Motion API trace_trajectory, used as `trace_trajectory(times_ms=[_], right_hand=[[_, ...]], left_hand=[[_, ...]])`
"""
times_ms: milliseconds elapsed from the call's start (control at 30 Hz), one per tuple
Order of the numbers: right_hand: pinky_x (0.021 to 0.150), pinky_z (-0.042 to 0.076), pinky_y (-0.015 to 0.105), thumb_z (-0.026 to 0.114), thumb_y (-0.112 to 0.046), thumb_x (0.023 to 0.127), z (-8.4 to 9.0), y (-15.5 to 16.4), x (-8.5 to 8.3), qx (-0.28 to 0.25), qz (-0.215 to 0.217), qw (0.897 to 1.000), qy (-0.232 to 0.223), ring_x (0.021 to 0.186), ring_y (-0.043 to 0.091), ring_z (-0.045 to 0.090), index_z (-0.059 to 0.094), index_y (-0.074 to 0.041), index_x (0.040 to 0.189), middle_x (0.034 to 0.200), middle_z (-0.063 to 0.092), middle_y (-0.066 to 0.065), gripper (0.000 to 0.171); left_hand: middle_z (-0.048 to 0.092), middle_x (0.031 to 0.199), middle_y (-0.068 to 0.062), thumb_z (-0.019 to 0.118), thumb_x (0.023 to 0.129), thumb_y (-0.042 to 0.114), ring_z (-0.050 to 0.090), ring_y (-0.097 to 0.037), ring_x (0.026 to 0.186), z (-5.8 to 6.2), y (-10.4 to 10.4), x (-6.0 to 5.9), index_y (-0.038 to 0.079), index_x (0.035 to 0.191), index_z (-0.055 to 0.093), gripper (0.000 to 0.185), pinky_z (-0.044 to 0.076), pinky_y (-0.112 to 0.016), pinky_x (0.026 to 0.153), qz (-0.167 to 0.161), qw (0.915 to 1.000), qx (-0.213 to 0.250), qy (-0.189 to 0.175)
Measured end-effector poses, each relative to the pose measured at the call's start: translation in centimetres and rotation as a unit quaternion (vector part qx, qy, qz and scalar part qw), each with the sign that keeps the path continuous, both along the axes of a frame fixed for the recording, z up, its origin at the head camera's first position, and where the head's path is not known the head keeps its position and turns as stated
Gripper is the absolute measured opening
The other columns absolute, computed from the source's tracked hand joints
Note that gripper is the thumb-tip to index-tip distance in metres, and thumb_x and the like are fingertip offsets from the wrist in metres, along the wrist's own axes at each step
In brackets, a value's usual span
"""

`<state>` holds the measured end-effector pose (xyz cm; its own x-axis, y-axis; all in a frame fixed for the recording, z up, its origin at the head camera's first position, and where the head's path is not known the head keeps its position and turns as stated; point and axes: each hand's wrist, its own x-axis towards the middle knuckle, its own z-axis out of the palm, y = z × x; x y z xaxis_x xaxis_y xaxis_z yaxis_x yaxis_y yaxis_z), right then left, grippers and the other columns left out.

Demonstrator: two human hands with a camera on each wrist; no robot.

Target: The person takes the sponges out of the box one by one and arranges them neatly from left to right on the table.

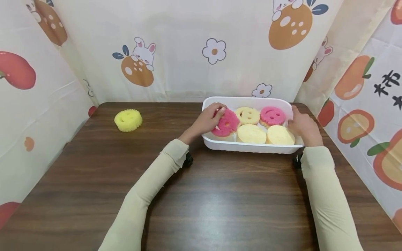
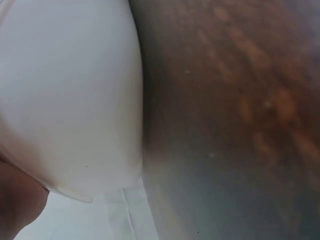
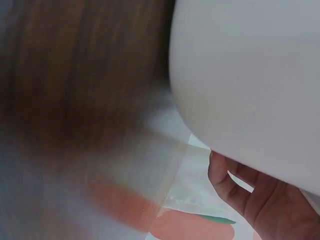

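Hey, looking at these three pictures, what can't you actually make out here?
- Head view: left hand covers part of the pink sponge; its face is partly hidden.
- Head view: right hand at the white tray; fingertips hidden behind the rim.
- Left wrist view: only blurred tray wall and table; no sponges visible.
- Right wrist view: blurred; tray contents hidden by its wall.
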<state>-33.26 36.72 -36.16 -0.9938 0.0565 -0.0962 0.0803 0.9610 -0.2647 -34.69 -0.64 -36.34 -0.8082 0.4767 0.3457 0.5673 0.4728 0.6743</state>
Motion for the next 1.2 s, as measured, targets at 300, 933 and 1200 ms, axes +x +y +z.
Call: trace_trajectory(times_ms=[300,933,1200], right_hand=[[0.093,0.041,0.072,0.041,-0.028,0.100,-0.1,-0.1,0.0,0.001,-0.007,1.000,0.005,0.116,0.061,0.047,0.000,-0.005,0.158,0.137,0.039,0.045,0.076],[0.097,0.039,0.073,0.043,-0.027,0.100,-0.1,-0.4,0.3,0.000,-0.014,1.000,-0.003,0.119,0.060,0.045,-0.001,-0.005,0.158,0.140,0.037,0.043,0.076],[0.097,0.038,0.073,0.043,-0.026,0.099,0.1,-0.4,0.2,-0.005,-0.013,1.000,0.005,0.120,0.060,0.045,0.000,-0.005,0.159,0.140,0.037,0.044,0.076]], left_hand=[[0.061,0.122,-0.011,0.046,0.105,0.028,0.055,-0.021,0.108,0.5,-0.2,0.0,0.007,0.125,0.059,0.033,0.048,-0.036,0.101,0.003,0.9996,0.014,-0.023],[0.062,0.122,-0.010,0.047,0.104,0.030,0.056,-0.022,0.113,1.1,-0.8,0.5,0.007,0.123,0.060,0.032,0.047,-0.037,0.104,0.046,0.9988,0.018,0.002],[0.061,0.120,-0.010,0.046,0.104,0.030,0.056,-0.022,0.113,1.1,-1.0,0.6,0.007,0.123,0.061,0.033,0.048,-0.038,0.104,0.059,0.9979,0.023,0.013]])
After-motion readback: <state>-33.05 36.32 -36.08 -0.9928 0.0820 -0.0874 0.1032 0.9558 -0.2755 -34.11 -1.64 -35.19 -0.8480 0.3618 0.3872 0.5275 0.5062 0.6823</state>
